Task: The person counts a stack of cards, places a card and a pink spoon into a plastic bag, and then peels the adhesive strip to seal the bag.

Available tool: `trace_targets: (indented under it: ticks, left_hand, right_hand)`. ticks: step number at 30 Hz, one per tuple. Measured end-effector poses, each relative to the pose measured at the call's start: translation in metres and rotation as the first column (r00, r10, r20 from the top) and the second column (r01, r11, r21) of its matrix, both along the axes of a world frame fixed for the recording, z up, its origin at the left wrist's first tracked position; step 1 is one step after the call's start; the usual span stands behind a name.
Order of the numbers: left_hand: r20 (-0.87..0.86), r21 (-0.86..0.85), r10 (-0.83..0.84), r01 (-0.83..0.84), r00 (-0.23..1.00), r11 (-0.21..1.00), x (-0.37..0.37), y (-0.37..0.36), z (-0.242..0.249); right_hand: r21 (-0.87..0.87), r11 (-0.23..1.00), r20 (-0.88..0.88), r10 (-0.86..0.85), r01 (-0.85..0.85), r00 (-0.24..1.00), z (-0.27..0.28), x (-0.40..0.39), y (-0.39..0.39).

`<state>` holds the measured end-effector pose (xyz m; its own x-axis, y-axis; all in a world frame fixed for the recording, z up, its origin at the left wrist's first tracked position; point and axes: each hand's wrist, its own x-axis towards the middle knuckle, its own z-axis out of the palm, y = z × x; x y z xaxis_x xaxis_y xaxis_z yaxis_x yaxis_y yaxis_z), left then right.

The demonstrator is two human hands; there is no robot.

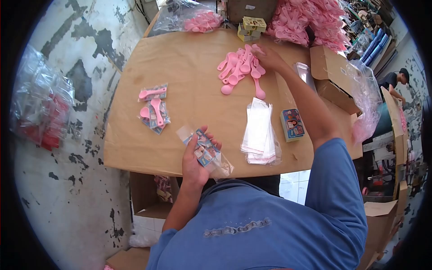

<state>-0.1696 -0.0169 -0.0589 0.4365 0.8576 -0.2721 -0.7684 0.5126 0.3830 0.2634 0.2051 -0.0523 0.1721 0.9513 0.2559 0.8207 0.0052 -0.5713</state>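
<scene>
My left hand (pixel 196 157) holds a clear plastic bag with a printed card (pixel 206 152) inside, near the table's front edge. At the far side my right hand (pixel 266 57) reaches over the pile of pink spoons (pixel 243 65); its fingers touch a spoon at the pile's upper right, and the fingertips are small and partly hidden. Between the hands and nearer to me lies a stack of clear bags (pixel 258 131). Right of it stands a stack of printed cards (pixel 293 124). Several bagged cards (pixel 157 121) with pink spoons on them rest at the left.
Small yellow boxes (pixel 251 28) stand at the back edge, beside big bags of pink spoons (pixel 307 20). An open cardboard box (pixel 335 78) is at the right. Plastic bags (pixel 42 103) hang on the left wall. Another person (pixel 396 83) is at the far right.
</scene>
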Motion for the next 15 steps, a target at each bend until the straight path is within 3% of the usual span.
trace_targets:
  ticks: [2, 5, 9, 10, 13, 14, 15]
  left_hand:
    - [0.002, 0.023, 0.002, -0.002, 1.000, 1.000, -0.006, -0.002, 0.001]
    - [0.005, 0.034, -0.001, 0.001, 1.000, 0.999, -0.014, -0.004, 0.000]
    - [0.015, 0.069, -0.009, 0.008, 1.000, 0.998, -0.018, -0.002, -0.006]
    - [0.008, 0.066, -0.008, 0.008, 1.000, 0.998, -0.017, -0.002, -0.005]
    - [-0.004, 0.053, -0.006, 0.007, 1.000, 0.999, -0.013, 0.002, -0.002]
    - [-0.006, 0.045, -0.005, 0.006, 1.000, 0.999, -0.011, 0.003, -0.002]
    - [-0.010, 0.037, -0.005, 0.005, 1.000, 0.999, -0.011, 0.003, -0.002]
  right_hand:
    - [-0.065, 0.997, 0.167, -0.019, 0.030, 0.986, -0.012, -0.007, 0.017]
    - [0.084, 0.996, 0.128, -0.023, 0.012, 0.991, -0.032, -0.026, 0.020]
    - [0.029, 0.974, 0.089, 0.221, -0.224, 0.971, -0.012, -0.065, -0.010]
    - [0.071, 0.941, -0.014, 0.332, -0.330, 0.943, -0.007, -0.075, -0.018]
    - [0.154, 0.973, -0.115, 0.191, -0.173, 0.975, 0.029, -0.102, -0.046]
    - [0.348, 0.918, 0.077, 0.176, -0.192, 0.981, 0.024, -0.093, -0.038]
    - [0.217, 0.959, 0.049, 0.177, -0.184, 0.983, 0.030, -0.090, -0.040]
